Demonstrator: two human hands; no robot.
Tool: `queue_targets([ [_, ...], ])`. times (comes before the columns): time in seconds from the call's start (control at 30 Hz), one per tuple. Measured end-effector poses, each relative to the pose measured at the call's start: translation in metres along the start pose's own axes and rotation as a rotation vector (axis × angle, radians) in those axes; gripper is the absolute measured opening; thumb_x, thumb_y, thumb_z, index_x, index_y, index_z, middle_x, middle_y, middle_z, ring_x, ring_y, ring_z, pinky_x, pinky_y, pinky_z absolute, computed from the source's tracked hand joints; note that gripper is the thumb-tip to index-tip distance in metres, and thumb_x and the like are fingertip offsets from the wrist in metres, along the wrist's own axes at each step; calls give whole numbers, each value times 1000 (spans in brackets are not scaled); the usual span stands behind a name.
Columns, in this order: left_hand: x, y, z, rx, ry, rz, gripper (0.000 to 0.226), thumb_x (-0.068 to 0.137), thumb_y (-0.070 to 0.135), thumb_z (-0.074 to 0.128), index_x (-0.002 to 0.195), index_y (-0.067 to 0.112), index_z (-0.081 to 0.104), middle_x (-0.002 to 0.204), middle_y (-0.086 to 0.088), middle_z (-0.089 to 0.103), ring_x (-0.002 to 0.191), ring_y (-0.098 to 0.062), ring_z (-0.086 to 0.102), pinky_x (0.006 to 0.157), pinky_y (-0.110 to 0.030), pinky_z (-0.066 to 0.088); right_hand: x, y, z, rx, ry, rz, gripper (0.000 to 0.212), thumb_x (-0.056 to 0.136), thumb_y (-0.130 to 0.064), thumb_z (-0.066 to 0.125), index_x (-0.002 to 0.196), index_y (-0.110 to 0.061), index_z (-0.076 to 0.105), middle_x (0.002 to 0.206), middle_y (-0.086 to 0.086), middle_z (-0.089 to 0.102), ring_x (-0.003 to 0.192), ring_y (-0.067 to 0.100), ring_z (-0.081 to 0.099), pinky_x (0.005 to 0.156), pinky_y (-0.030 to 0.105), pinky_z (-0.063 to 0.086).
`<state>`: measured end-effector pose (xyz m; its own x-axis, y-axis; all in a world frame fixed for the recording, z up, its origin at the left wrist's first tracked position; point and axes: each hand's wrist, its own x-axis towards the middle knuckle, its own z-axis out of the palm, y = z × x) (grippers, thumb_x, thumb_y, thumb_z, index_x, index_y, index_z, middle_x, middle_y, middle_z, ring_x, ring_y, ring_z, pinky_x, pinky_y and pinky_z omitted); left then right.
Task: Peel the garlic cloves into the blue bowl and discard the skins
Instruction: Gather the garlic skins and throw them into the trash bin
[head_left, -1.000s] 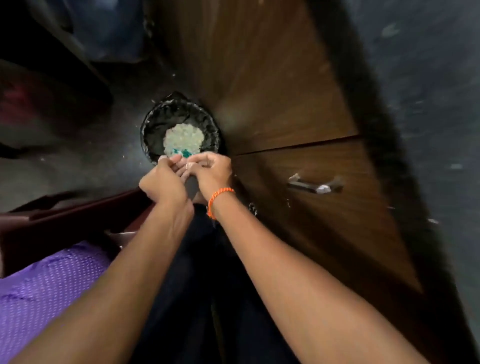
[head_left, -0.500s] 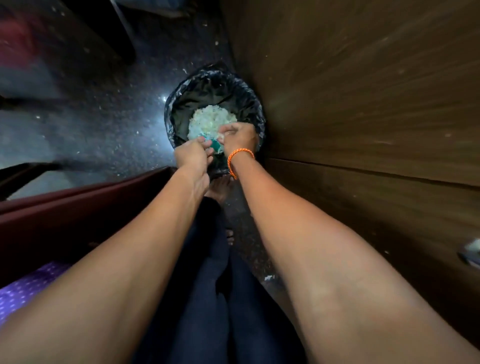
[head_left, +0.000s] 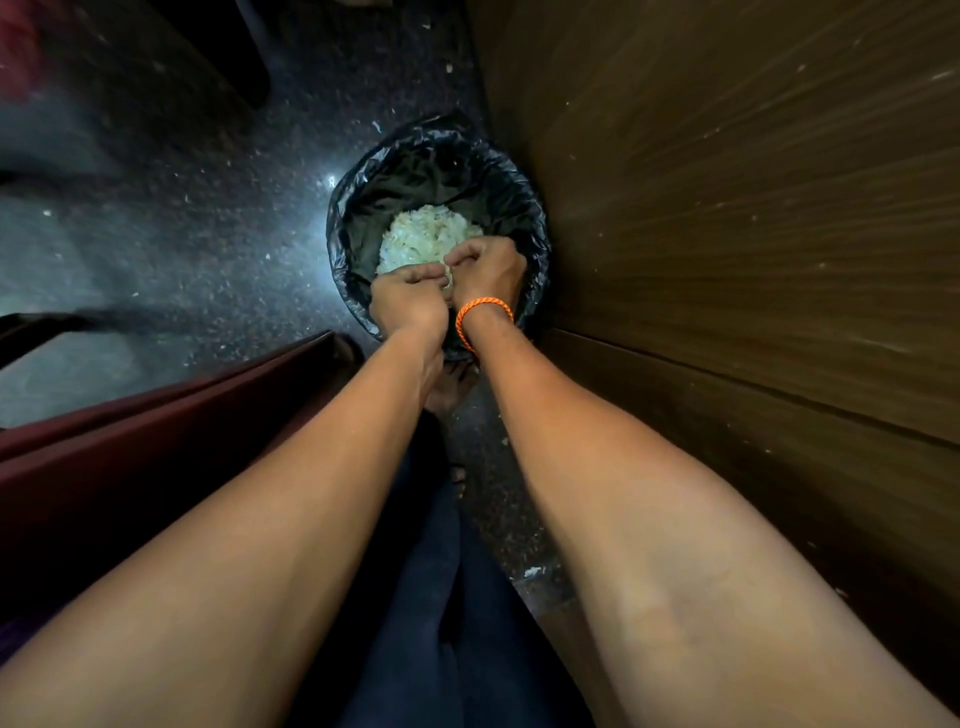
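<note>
Both hands, left hand (head_left: 410, 301) and right hand (head_left: 488, 273), are held curled together, pinching something unseen over a lined bin (head_left: 358, 208) heaped with garlic skins (head_left: 421, 236); no blue bowl is seen.

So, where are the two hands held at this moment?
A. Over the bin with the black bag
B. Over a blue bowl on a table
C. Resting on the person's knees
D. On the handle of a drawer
A: the left hand and the right hand are together above the black-lined bin, right over the pile of pale skins inside.
</note>
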<state>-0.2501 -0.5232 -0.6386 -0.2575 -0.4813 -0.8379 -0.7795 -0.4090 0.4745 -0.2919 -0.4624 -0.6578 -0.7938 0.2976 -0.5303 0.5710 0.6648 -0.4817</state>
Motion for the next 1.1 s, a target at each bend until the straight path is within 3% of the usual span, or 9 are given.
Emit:
queue_targets([
  [0.13,-5,7,-4,33,8,11,9,88,-6,82,84,2,78,71,-11,78,51,-12,73,53,-27,62,4,0,-3,27,129,9,31,81,12,69,62,-13,69,68,4,71,63,16,68,55,24,56],
  [0.23,-3,10,-3,46,27,13,32,93,15,86,71,2,67,59,-11,72,44,-18,71,48,-31,63,4,2,-4,81,139,9,28,84,-2,80,59,-4,67,59,6,68,52,13,65,48,24,52],
  [0.4,7,12,-3,170,-51,76,21,95,-7,69,84,7,79,75,-10,79,62,-18,78,66,-34,68,0,4,-9,24,57,-22,30,81,11,72,68,-16,67,71,3,68,68,17,65,62,27,52],
  [0.5,6,14,-1,188,-61,106,23,102,7,71,79,7,75,65,-10,75,49,-20,71,57,-34,65,-4,9,-13,-28,76,-41,43,86,-4,77,53,-20,53,64,2,62,62,19,60,57,28,45],
  [0.73,-7,22,-5,282,-44,133,18,95,2,76,81,13,78,69,-3,77,56,-19,73,58,-31,63,-18,9,-33,-81,70,-120,19,85,-3,73,70,-13,65,78,14,71,74,30,68,66,38,56],
  [0.83,-20,24,-8,364,-105,211,39,88,-12,62,92,21,83,98,2,80,68,-13,71,65,-28,62,-28,6,-40,4,-129,-150,52,77,17,68,121,-9,76,134,18,67,128,29,60,109,25,43],
  [0.9,-37,28,-14,318,-210,220,58,86,-17,52,116,26,79,121,6,75,96,-10,72,84,-28,63,-37,5,-50,47,-188,-109,70,81,17,70,146,-7,59,147,15,59,138,25,54,112,20,37],
  [0.97,-52,34,-19,243,-220,209,48,89,-9,55,113,26,77,114,3,79,107,-17,74,100,-41,63,-52,1,-67,170,-203,-64,60,87,18,64,143,-3,60,139,16,65,128,24,63,106,22,49],
  [1.1,-105,48,-34,166,-248,211,30,90,2,60,92,22,81,91,-7,82,91,-30,80,91,-58,64,-99,-17,-111,307,-111,-30,37,91,14,57,118,-4,74,103,9,77,75,-6,68,72,10,56],
])
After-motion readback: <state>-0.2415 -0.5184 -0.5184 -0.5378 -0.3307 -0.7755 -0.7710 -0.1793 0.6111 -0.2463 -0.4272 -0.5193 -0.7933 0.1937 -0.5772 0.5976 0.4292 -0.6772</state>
